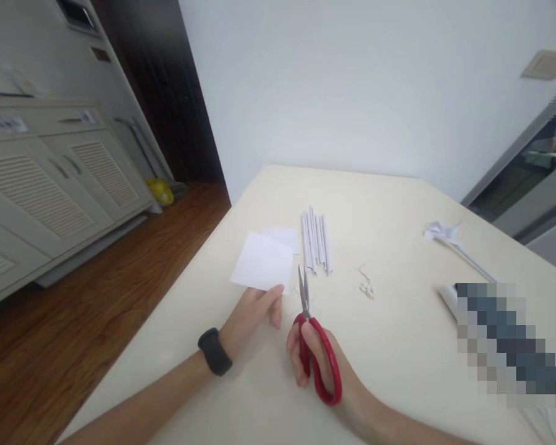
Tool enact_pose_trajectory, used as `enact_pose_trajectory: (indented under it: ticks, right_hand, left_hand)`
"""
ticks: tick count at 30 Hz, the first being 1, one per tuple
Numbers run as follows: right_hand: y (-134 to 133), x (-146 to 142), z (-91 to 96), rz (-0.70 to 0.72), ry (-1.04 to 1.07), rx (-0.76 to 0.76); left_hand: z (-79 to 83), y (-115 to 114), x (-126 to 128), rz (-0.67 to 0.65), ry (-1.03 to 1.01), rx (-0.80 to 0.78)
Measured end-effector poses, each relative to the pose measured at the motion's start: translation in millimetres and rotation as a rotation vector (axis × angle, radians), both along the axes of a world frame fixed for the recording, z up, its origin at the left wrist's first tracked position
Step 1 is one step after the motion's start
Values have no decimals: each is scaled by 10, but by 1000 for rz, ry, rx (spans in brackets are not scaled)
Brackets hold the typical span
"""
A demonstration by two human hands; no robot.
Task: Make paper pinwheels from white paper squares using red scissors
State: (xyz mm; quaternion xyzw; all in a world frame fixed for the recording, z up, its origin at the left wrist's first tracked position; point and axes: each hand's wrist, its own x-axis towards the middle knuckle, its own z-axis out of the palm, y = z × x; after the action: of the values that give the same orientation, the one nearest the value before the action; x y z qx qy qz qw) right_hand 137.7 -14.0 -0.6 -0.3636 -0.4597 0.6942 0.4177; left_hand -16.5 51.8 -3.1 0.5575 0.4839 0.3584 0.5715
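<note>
My left hand [254, 312], with a black watch on its wrist, pinches the near corner of a white square sheet of paper [263, 262] that lies on the cream table [389, 346]. My right hand [322, 364] grips red-handled scissors [312, 337]; the blades are closed and point away from me, just right of the sheet's corner. A second white sheet [285, 237] lies partly under the first.
Several rolled white paper sticks [315, 240] lie side by side beyond the scissors. A small bit of wire or string [366, 285] sits to the right, and a folded paper pinwheel [442, 233] on a stick further right. The table's left edge drops to a wooden floor.
</note>
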Motion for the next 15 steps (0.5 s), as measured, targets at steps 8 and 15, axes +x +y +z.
enact_pose_trajectory:
  ticks: [8,15]
  right_hand:
    - [186,128,-146,-44,136,-120]
    - [363,367,-339,103,204,-229]
  left_hand:
    - [-124,-15,33,-62,84,-62]
    - [-99,-16,62,-53,99,-68]
